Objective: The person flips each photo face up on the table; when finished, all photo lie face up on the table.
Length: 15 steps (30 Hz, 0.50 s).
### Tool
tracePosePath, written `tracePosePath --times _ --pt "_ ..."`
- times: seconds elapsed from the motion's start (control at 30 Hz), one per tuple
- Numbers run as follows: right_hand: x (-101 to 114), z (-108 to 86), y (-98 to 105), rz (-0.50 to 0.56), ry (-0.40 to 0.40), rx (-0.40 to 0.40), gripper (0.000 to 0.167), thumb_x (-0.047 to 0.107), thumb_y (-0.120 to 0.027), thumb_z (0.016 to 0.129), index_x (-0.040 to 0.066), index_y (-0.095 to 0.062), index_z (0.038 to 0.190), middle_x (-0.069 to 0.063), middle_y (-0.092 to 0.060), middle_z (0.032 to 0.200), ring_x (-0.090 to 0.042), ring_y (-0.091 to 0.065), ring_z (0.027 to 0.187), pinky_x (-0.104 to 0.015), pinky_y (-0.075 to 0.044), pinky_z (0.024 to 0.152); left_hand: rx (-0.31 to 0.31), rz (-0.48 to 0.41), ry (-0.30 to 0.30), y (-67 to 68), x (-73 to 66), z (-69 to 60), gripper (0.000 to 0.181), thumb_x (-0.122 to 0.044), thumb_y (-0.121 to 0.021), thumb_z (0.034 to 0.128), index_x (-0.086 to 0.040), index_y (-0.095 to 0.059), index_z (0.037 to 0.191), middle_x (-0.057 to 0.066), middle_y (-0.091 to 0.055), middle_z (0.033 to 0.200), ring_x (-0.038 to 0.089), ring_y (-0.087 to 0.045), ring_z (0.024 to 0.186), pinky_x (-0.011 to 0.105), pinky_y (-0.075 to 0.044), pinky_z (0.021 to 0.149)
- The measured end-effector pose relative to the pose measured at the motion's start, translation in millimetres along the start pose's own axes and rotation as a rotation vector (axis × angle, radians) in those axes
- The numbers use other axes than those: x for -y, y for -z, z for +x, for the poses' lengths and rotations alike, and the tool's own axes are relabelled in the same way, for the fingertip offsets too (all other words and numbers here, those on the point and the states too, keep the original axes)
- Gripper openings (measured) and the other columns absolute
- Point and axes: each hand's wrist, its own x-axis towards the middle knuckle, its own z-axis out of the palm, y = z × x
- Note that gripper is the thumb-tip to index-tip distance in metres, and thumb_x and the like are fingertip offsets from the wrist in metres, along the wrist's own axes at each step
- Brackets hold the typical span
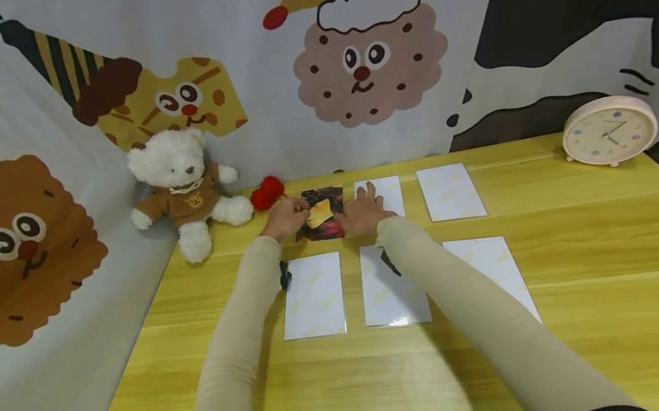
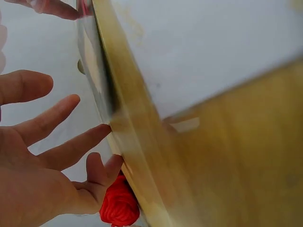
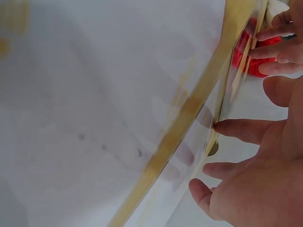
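A glossy picture card (image 1: pixel 321 213), dark with yellow and pink, lies face up in the back row on the table. At its left side, my left hand (image 1: pixel 285 219) touches the edge; its fingers look spread in the left wrist view. My right hand (image 1: pixel 365 213) rests at the card's right edge with extended fingers, partly over a white card (image 1: pixel 389 193) beside it. In the right wrist view, the index fingertip (image 3: pixel 222 126) of that hand meets the card's edge. Neither hand visibly pinches anything.
More white cards lie around: one at the back right (image 1: pixel 452 193), and front ones at left (image 1: pixel 314 299), middle (image 1: pixel 395 300) and right (image 1: pixel 494 261), the last partly under my right arm. A teddy bear (image 1: pixel 181 188), red rose-like object (image 1: pixel 268 193) and clock (image 1: pixel 610 131) stand along the back.
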Motion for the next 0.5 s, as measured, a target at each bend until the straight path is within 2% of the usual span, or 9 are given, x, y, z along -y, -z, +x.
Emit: tracePosePath --times 0.13,0.23,0.33,0.4,0.5 --pt "0 -0.6 1 0.003 -0.022 0.011 0.061 0.051 -0.034 0.106 0.009 -0.053 0.146 -0.024 -0.005 0.167 -0.042 0.013 0.155 -0.063 -0.018 0.123 0.011 0.002 0.004 -1.3 -0.6 1.1 0.037 -0.023 -0.055 0.1015 -0.007 -0.061 0.135 0.012 -0.059 0.142 0.029 -0.056 0.125 0.047 -0.049 0.106" --pt "-2 -2.6 4 0.016 -0.017 0.018 0.062 0.052 -0.033 0.106 0.012 -0.048 0.150 -0.023 -0.002 0.168 -0.043 0.013 0.155 -0.066 -0.019 0.121 -0.006 0.025 -0.005 -1.6 -1.9 0.8 0.039 -0.023 -0.055 0.1013 -0.006 -0.060 0.135 0.014 -0.065 0.134 0.029 -0.059 0.117 0.045 -0.052 0.102" --pt "-6 -5.4 10 0.026 0.005 0.010 0.062 0.051 -0.034 0.106 0.014 -0.041 0.154 -0.023 -0.004 0.168 -0.044 0.012 0.155 -0.068 -0.017 0.121 -0.038 0.053 -0.039 -1.1 -4.8 -0.2 0.039 -0.022 -0.056 0.1010 -0.004 -0.060 0.136 0.015 -0.068 0.128 0.028 -0.060 0.110 0.044 -0.052 0.100" --pt "-10 -7.7 15 0.027 0.020 0.005 0.062 0.050 -0.035 0.106 0.015 -0.036 0.157 -0.024 -0.005 0.167 -0.046 0.010 0.154 -0.068 -0.015 0.122 -0.047 0.043 -0.074 -0.7 -8.3 -1.2 0.038 -0.022 -0.056 0.1011 -0.004 -0.060 0.135 0.015 -0.067 0.129 0.030 -0.061 0.111 0.045 -0.052 0.101" --pt "-20 -11.0 21 0.026 0.033 0.005 0.063 0.047 -0.037 0.106 0.014 -0.029 0.160 -0.026 -0.007 0.167 -0.048 0.004 0.154 -0.066 -0.013 0.123 -0.032 -0.030 -0.115 -1.6 -15.5 -2.9 0.038 -0.022 -0.056 0.1019 -0.006 -0.060 0.136 0.013 -0.062 0.139 0.030 -0.059 0.122 0.046 -0.049 0.106"
